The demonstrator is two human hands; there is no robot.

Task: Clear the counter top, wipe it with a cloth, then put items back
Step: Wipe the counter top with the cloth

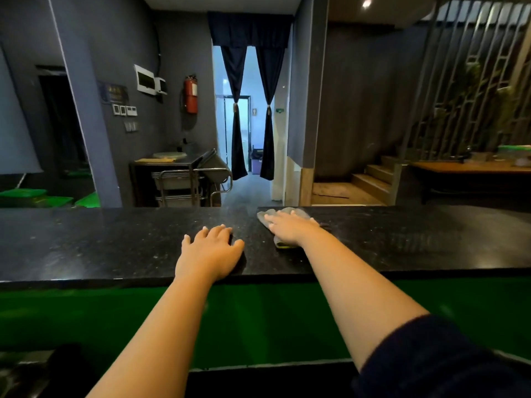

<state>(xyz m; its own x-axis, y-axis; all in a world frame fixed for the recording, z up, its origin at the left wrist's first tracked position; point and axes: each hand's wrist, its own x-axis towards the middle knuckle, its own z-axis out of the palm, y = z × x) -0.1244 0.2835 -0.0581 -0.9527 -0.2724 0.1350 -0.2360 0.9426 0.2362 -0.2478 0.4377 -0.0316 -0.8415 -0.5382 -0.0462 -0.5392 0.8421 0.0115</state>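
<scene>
Head view, one frame, places given from the long black speckled stone worktop (115, 242) that is running across the middle.

Item 1: left hand (211, 251), lying palm-down on the worktop near its front edge, fingers straight and slightly spread, holding nothing.

Item 2: right hand (290, 228), lying flat with fingers straight and spread, pressing on the small grey crumpled cloth (298, 213).

Item 3: the cloth, sitting on the worktop toward its far edge, just right of the left hand and apart from it; a yellow-green edge is showing under the wrist.

Item 4: dark blue sleeve (431, 357), covering the right upper arm below the worktop's front edge.

Item 5: green panel (86, 311), running under the worktop's front edge.

Item 6: beyond the worktop, a metal trolley (184, 182), a red fire extinguisher (191, 94) on the grey wall, dark tied curtains (238, 110) framing a doorway, and wooden steps (370, 179) at the right.
</scene>
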